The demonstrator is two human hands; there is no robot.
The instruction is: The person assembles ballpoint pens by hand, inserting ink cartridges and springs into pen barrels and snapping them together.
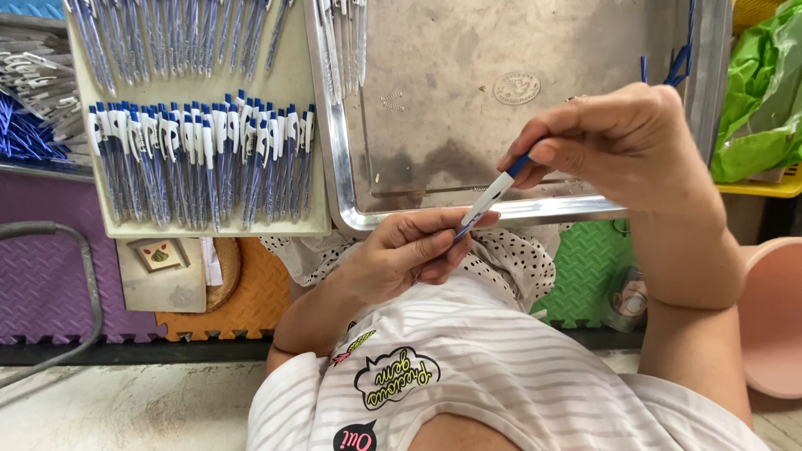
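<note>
A white and blue pen (491, 196) is held between both my hands over the near rim of a metal tray (351, 179). My right hand (622, 146) pinches the pen's blue upper end. My left hand (413, 250) grips its lower tip between thumb and fingers. To the left, a cream board (288, 79) carries a row of several finished white and blue pens (200, 159), and more pens lie across its top.
A few pens lie in the tray's far left corner (347, 38). Loose blue parts (678, 60) sit at its right edge. A green plastic bag (764, 100) in a yellow bin, a pink bucket (777, 317), and coloured foam mats (50, 284) surround me.
</note>
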